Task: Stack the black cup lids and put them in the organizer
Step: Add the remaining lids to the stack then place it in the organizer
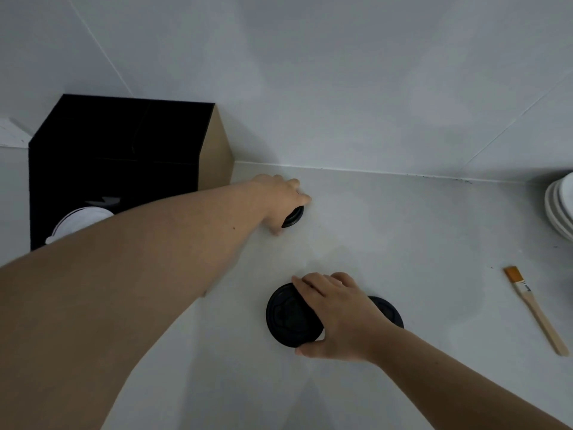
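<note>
At the upper left of the frame the organizer (pixel 124 156) stands on the counter (pixel 434 243), no black lids visible inside. At centre the left hand (pixel 279 200) curls over one lid (pixel 294 216). Lower down, the right hand (pixel 338 318) grips another lid (pixel 291 316), a third lid (pixel 387 310) beside it. Stacking has barely begun.

Three black lids (pixel 290 315), one organizer (pixel 117 156), one brush (pixel 533 308), several stacked plates (pixel 559 209).
</note>
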